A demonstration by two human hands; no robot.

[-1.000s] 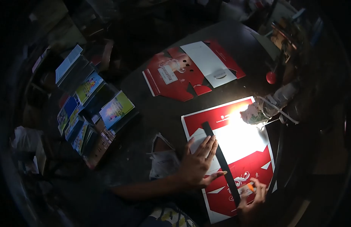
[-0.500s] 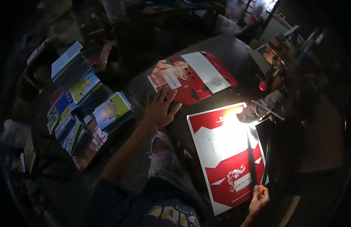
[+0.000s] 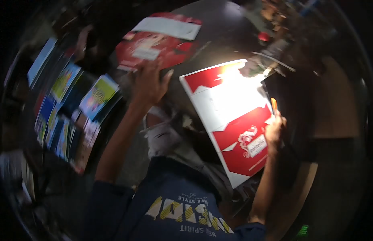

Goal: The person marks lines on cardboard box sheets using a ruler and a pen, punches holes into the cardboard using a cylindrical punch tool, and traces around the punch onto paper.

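A red and white printed sheet [image 3: 238, 148] lies tilted on the dark table, its upper part washed out by bright light. My right hand [image 3: 275, 127] is closed round an orange cutter knife [image 3: 273, 105] at the sheet's right edge; the blade cannot be made out. My left hand [image 3: 148, 84], blurred, has its fingers apart at the near edge of a red die-cut piece [image 3: 170, 58]. Whether it touches that piece is unclear. Across the red piece lies a white strip [image 3: 168, 28].
Stacks of colourful printed booklets [image 3: 99, 96] stand on the left. A lit lamp [image 3: 261, 76] sits at the sheet's upper right, with a red ball-shaped knob [image 3: 263, 37] beyond it. A brown board [image 3: 335, 100] is at the right.
My right hand has moved up along the sheet's right edge with the orange cutter knife. The view has shifted, so the sheets and booklets appear higher and further left. My left hand stays spread.
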